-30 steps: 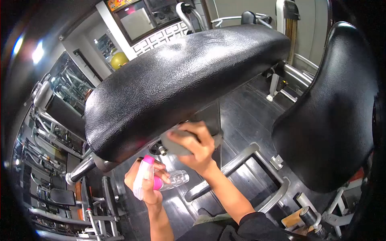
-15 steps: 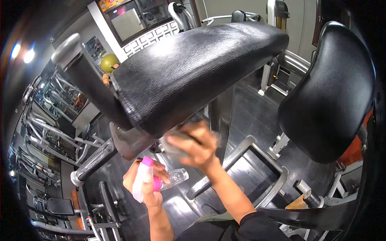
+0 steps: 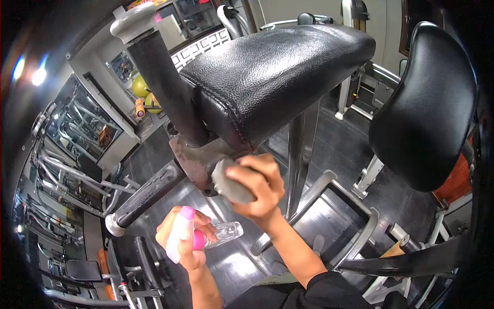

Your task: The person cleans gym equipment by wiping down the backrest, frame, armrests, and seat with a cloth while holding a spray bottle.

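My left hand (image 3: 177, 234) is wrapped round a clear spray bottle (image 3: 226, 233) with a pink and white trigger head, held tilted on its side. In my right hand (image 3: 260, 188) is a grey cleaning pad (image 3: 230, 184), either a sponge or a folded cloth; I cannot tell which. The pad is against or just in front of a dark metal plate (image 3: 198, 159) below the near end of the black padded seat (image 3: 278, 67). Fingers of the right hand hide part of the pad. A black post with a grey end cap (image 3: 134, 23) rises beside the seat.
A black backrest (image 3: 427, 108) stands at the right. Below are a grey metal frame (image 3: 355, 242) and a black foam roller (image 3: 146, 198). Mirrors and more gym machines line the left, with green exercise balls (image 3: 140, 86) behind.
The seat and post have shifted right in view, showing more of the metal plate. My right hand and pad have moved slightly lower and are less blurred. The spray bottle stays nearly in place.
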Tool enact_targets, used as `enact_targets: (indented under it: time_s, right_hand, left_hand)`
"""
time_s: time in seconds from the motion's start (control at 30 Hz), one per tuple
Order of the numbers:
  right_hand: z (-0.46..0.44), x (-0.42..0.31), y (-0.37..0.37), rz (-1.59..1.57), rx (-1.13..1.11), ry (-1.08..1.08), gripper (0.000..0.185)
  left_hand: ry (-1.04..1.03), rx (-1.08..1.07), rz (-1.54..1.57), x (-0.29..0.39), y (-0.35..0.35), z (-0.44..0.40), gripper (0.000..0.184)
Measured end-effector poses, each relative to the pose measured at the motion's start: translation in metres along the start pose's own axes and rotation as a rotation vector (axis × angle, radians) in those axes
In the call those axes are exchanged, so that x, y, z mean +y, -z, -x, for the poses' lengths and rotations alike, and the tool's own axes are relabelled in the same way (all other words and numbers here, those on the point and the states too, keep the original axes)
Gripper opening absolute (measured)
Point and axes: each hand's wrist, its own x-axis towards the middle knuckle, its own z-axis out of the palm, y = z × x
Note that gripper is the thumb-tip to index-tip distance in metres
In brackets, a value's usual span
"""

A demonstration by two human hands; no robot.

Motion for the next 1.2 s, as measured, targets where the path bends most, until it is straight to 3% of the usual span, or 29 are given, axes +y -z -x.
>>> enact_targets:
  time_s: [0.1,0.13,0.23,0.33,0.57,0.77,0.8,1.03,1.1,1.2]
  right_hand:
    - [-0.004,-0.018,0.001,0.007,-0.093,0.018,0.030]
    - [0.002,-0.021,-0.004,-0.022,-0.111,0.074,0.045]
    - [-0.003,-0.015,0.009,0.001,-0.234,0.152,0.044]
    - [-0.015,0.003,0.018,0.167,-0.043,-0.056,0.053]
    - [-0.008,0.009,0.029,-0.110,-0.291,0.090,0.036]
    - [-0.039,0.044,0.077,-0.044,-0.226,-0.228,0.042]
    - [-0.046,0.050,0.086,-0.049,-0.225,-0.243,0.041]
    - [-0.106,0.076,0.137,-0.011,-0.154,-0.368,0.040]
    - [-0.121,0.087,0.153,0.050,-0.081,-0.406,0.039]
    - [-0.139,0.106,0.174,0.068,0.019,-0.443,0.039]
  left_hand:
    - [0.013,-0.019,-0.023,0.001,0.003,0.000,0.054]
    - [0.017,-0.018,-0.041,0.002,0.003,0.000,0.055]
    - [0.001,-0.038,-0.032,-0.002,0.006,-0.001,0.055]
    - [-0.044,-0.107,0.014,-0.002,0.003,-0.002,0.052]
    - [-0.045,-0.094,-0.037,0.008,-0.027,-0.003,0.056]
    - [-0.031,-0.117,-0.072,0.051,-0.069,-0.026,0.058]
    - [0.054,-0.100,-0.135,0.064,-0.081,-0.031,0.059]
    - [0.046,-0.205,-0.202,0.089,-0.155,-0.066,0.053]
    - [-0.028,-0.228,-0.170,0.086,-0.176,-0.080,0.050]
    - [-0.045,-0.392,-0.192,0.083,-0.210,-0.110,0.029]
